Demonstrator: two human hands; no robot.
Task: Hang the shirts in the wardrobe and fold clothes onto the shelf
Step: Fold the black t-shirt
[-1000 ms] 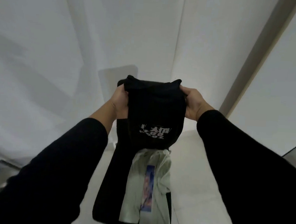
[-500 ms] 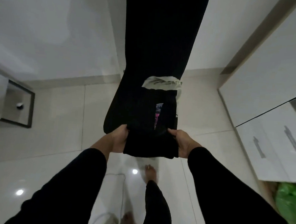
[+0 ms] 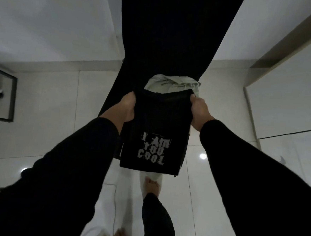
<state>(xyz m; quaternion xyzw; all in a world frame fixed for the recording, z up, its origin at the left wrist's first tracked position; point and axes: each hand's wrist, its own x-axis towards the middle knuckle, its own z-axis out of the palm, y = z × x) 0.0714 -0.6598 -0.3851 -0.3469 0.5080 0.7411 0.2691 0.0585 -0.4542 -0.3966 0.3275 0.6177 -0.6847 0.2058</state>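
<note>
Head view: both hands (image 3: 127,107) (image 3: 199,111) grip black shirt (image 3: 155,129)

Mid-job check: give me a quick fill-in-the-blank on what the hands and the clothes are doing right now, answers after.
1. Both hands, left hand and right hand, grip the top corners of a folded ____ shirt.
2. The white print on that shirt reads "I AM TOO ____".
3. Behind the shirt hangs a light-coloured garment, below a long ____ cloth.
4. Under the shirt a bare ____ stands on the tiled floor.

Answers: black; COOL; black; foot
</note>
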